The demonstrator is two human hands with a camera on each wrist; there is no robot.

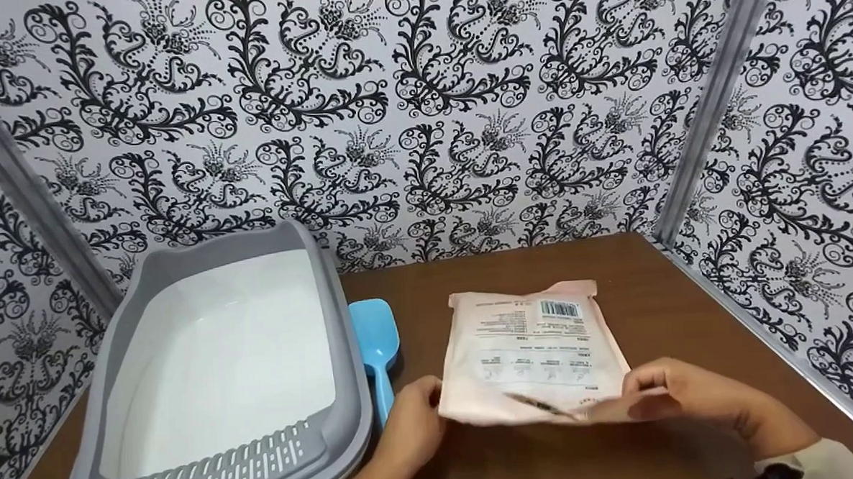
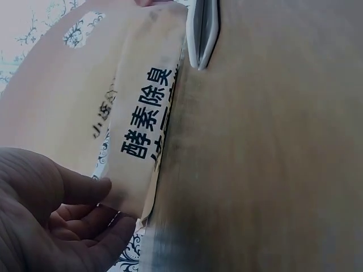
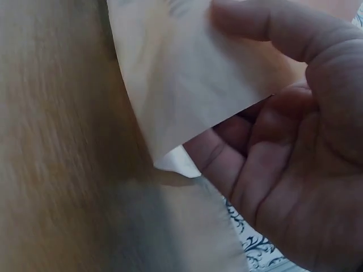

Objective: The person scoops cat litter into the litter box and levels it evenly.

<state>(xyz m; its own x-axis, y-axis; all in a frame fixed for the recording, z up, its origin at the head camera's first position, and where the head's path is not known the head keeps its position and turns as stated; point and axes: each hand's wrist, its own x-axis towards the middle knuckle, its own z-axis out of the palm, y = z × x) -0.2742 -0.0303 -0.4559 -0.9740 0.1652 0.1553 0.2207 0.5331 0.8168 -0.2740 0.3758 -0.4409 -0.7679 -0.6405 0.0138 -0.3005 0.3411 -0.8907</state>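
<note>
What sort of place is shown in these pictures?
Probably a staged booth: black-and-white scroll-patterned panels, joined by grey metal-looking posts, border a brown wood-look table.

A blue scoop lies beside a tray.

Head camera peers forward and down from above, taking in the counter and the patterned wall beyond | left-wrist camera sits right by the left hand, facing along one edge of the package | right-wrist camera, also close, looks across the right hand | all three share the package
</note>
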